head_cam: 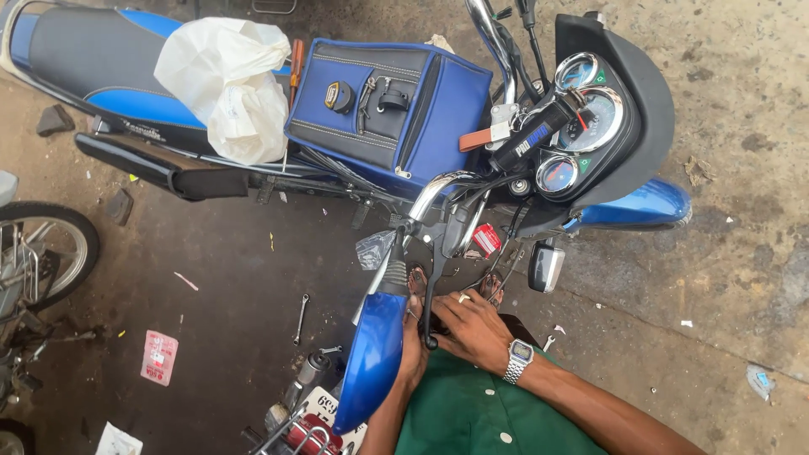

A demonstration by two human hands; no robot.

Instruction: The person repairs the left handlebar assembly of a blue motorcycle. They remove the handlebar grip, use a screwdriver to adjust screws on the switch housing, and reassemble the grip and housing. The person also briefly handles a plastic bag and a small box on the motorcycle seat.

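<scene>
We look down on a blue motorcycle (396, 126) lying across the top of the view, its handlebar end pointing toward us. Our 2 hands meet just below the bar, above a green shirt (472, 413).

Right hand (472, 329): it wears a ring and a metal watch (517, 361). Its fingers are curled together over the lower end of a black lever (431, 286) that hangs down from the chrome handlebar (438, 190). Whether the fingers fully clamp the lever tip we cannot tell.

Left hand (413, 345): it lies pressed against the inner side of the blue fender (375, 358), just beside the right hand. Most of it is hidden behind the fender and lever, so we cannot tell if its fingers are apart or closed.

Surroundings: a padded blue tank cover (392, 105) sits mid-frame, with a white plastic bag (232, 84) on the seat (93, 55) beside it. 3 round gauges (581, 118) sit under the dark visor (632, 93). On the oily ground (227, 278) lie a wrench (301, 318) and a pink packet (159, 357). A second wheel (42, 248) shows at the left edge. 2 sandalled feet (455, 282) show beyond the hands.
</scene>
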